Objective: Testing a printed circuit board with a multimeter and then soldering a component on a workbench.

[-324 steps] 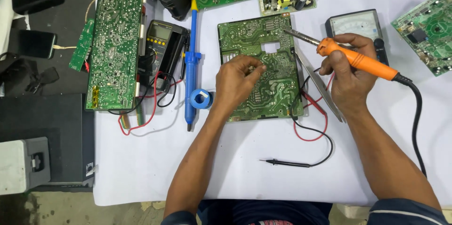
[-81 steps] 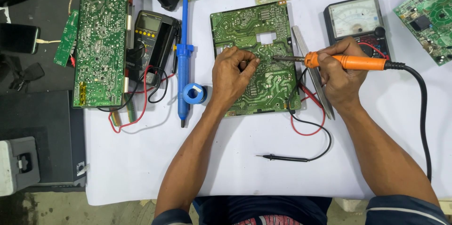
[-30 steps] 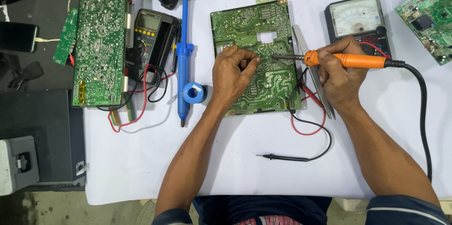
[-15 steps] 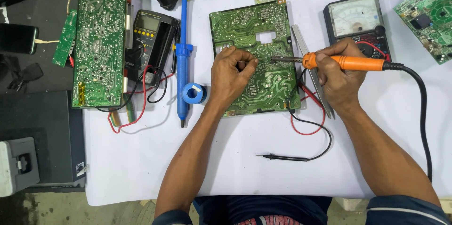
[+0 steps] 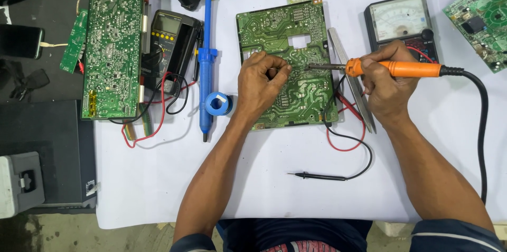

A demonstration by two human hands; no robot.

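A green circuit board [image 5: 296,93] lies solder side up in the middle of the white table. My left hand [image 5: 261,86] rests on the board with its fingers pinched together near the board's centre; whatever thin thing they pinch is too small to make out. My right hand [image 5: 385,80] grips an orange-handled soldering iron [image 5: 393,68], its metal tip held level and pointing left, ending just right of my left fingertips. The iron's black cable [image 5: 481,120] loops down the right side.
A blue desoldering pump [image 5: 205,56] and a blue solder reel [image 5: 217,104] lie left of the board. Tweezers [image 5: 351,78], an analog meter [image 5: 401,20], a digital multimeter [image 5: 170,41], a black probe [image 5: 322,176] with red and black leads, and other circuit boards [image 5: 113,46] surround it.
Over the last seconds both hands stay on the board almost unmoved. Since the oldest frame, the iron has come down from a raised tilt to level, its tip at the left fingers.
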